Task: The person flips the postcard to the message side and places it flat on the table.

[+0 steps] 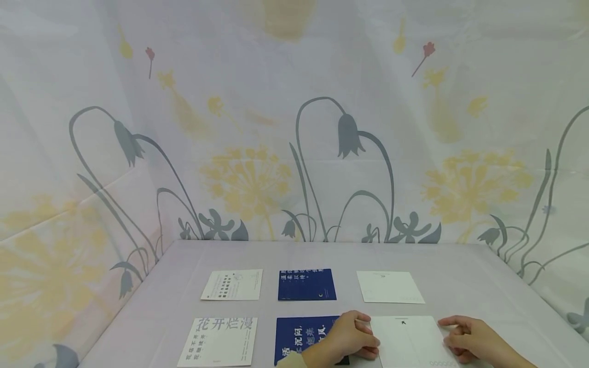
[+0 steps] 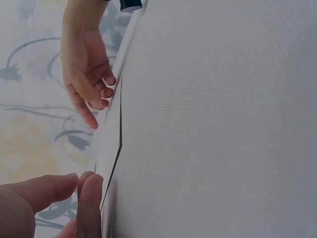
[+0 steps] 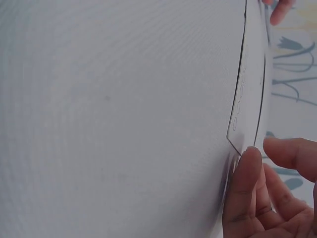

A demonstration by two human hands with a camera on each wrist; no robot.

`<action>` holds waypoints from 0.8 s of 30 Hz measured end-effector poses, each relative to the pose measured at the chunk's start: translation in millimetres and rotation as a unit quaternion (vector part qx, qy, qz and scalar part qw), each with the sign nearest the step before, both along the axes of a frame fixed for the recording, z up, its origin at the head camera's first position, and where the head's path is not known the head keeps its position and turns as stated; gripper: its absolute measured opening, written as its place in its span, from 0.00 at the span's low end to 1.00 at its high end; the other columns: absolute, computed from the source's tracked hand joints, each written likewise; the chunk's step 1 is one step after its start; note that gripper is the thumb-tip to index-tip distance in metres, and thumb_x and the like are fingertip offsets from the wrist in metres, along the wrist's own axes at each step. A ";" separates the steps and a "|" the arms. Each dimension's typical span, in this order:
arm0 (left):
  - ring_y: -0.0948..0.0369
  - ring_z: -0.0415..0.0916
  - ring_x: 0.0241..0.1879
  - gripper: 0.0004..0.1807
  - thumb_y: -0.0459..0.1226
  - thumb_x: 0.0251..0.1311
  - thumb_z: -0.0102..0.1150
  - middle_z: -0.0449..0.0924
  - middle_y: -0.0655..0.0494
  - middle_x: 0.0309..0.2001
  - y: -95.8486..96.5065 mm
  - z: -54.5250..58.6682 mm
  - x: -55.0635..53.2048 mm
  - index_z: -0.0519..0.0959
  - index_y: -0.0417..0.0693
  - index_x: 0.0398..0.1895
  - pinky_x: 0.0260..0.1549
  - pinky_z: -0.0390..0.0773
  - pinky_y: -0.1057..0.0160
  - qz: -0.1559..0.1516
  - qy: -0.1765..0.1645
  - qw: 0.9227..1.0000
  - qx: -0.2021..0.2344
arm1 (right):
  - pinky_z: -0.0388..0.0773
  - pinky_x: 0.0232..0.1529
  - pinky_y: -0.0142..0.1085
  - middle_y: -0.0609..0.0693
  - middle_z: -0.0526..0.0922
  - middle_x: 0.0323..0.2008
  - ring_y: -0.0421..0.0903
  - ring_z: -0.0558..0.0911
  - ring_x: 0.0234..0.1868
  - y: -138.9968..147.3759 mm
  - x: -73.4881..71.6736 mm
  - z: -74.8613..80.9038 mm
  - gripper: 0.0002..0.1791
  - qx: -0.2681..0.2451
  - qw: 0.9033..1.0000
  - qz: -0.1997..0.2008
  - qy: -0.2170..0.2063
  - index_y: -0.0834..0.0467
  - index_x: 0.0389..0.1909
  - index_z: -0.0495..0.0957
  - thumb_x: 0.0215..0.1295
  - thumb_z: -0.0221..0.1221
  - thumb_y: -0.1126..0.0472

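Note:
A white card (image 1: 409, 342) with a small dark mark near its top lies flat on the table between the two hands. At its left edge is my left hand (image 1: 352, 335), fingers loosely bent, covering part of a dark blue card (image 1: 290, 337) with white characters. My right hand (image 1: 471, 340) is at the opposite edge, index finger stretched toward the upper right corner. In the right wrist view, a fingertip of the right hand (image 3: 267, 193) touches the white card's (image 3: 247, 99) corner, and the thumb stands apart. The left hand (image 2: 59, 203) is beside the card edge in the left wrist view.
Behind the hands lie a white card (image 1: 391, 287), a blue card (image 1: 306, 291) and a printed white card (image 1: 244, 291). Another printed white card (image 1: 221, 347) lies front left. A flower-patterned cloth (image 1: 257, 128) hangs behind and beside the pale table (image 1: 349, 255).

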State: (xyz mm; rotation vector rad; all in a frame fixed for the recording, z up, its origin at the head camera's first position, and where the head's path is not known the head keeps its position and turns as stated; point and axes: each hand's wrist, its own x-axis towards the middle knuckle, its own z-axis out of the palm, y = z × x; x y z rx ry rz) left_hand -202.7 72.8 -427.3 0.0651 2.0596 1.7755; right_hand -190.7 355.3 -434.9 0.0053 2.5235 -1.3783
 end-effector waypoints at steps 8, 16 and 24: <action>0.58 0.81 0.23 0.20 0.23 0.46 0.66 0.75 0.54 0.25 -10.5 -0.1 -6.3 0.74 0.39 0.44 0.22 0.81 0.63 -0.009 0.041 0.999 0.008 | 0.75 0.24 0.34 0.48 0.74 0.26 0.44 0.74 0.23 -11.7 -3.4 9.8 0.28 -0.010 1.000 -0.018 0.014 0.76 0.55 0.63 0.60 0.59 0.63; 0.59 0.80 0.24 0.22 0.23 0.47 0.64 0.74 0.51 0.28 -24.6 5.9 -14.0 0.73 0.36 0.48 0.24 0.81 0.62 -0.006 0.045 0.999 0.025 | 0.79 0.28 0.37 0.50 0.74 0.28 0.46 0.75 0.28 -32.9 -9.1 18.4 0.28 -0.025 0.998 -0.060 0.022 0.74 0.55 0.66 0.57 0.62 0.65; 0.58 0.80 0.25 0.24 0.22 0.48 0.64 0.75 0.50 0.30 -37.0 5.0 -20.5 0.72 0.35 0.51 0.26 0.82 0.61 -0.004 0.044 0.998 0.046 | 0.80 0.30 0.38 0.50 0.74 0.28 0.47 0.76 0.30 -50.0 -13.4 20.7 0.29 -0.053 0.998 -0.022 0.038 0.75 0.56 0.64 0.57 0.62 0.64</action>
